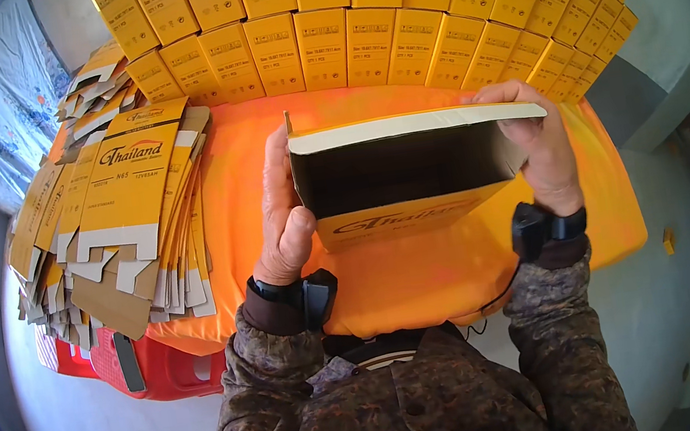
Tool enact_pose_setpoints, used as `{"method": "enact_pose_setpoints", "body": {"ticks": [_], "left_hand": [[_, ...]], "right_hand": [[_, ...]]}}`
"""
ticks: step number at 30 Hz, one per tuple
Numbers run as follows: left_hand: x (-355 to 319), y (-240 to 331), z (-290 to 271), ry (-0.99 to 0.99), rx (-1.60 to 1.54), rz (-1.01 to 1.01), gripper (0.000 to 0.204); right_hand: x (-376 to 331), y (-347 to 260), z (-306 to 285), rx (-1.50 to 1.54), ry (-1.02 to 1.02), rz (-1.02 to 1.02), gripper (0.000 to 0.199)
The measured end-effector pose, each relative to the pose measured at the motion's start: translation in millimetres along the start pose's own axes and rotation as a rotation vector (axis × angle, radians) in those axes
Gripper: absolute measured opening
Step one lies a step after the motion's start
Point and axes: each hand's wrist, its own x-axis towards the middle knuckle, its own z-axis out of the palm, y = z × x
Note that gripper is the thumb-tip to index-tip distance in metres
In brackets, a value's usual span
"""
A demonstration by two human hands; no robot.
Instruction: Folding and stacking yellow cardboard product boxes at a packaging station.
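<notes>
Both hands grasp an open box (416, 216), held above the middle of the table (407, 282), which wears an orange cover. The left hand (278, 212) lies along the box's left end with fingers extended and thumb at the near corner. The right hand (545, 148) grips the right end, fingers curled over the far corner. The box's mouth faces the wearer, showing a dark interior, with a white-edged flap (420, 124) along the far side.

The near wall is yellow and carries large dark lettering with a red stroke; the smaller characters below it are too shaded to read. The same style of lettering, crisper, heads the top sheet of the flattened cartons (127, 180) piled at the left, above a thin line and smaller dark characters. Behind the open box, yellow boxes (322, 51) stand in at least 2 tiers, their facing sides bearing short dark lines of print and rows of small symbols.

A dark device (317, 299) sits on the left wrist, another device (531, 232) on the right. A red stool (163, 364) is beneath the table's left edge.
</notes>
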Motion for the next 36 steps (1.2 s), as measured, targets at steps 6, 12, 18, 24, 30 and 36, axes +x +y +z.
{"method": "enact_pose_setpoints", "body": {"ticks": [6, 12, 18, 24, 30, 36], "left_hand": [[-1.3, 0.8, 8.4, -0.066, 0.012, 0.070, 0.096], [0.0, -11.9, -6.2, -0.086, 0.140, 0.113, 0.080], [6.0, -0.5, 14.3, 0.009, 0.026, -0.017, 0.067], [6.8, -1.1, 20.4, 0.019, -0.048, 0.068, 0.052], [18.5, 22.3, 29.5, 0.071, 0.245, -0.090, 0.040], [18.1, 13.0, 39.2, 0.228, 0.058, -0.037, 0.048]], "right_hand": [[30.2, 1.7, -21.4, 0.221, -0.238, 0.329, 0.045], [6.4, 14.5, 17.3, 0.952, 0.075, 0.297, 0.050], [-21.4, 38.1, 22.6, 0.749, 0.051, 0.067, 0.047], [-23.0, 35.6, 15.8, 0.571, 0.012, 0.044, 0.040], [-28.9, 57.5, 8.5, 0.392, -0.012, -0.205, 0.036], [-22.2, 62.5, 9.7, 0.323, -0.065, -0.433, 0.042]]}}
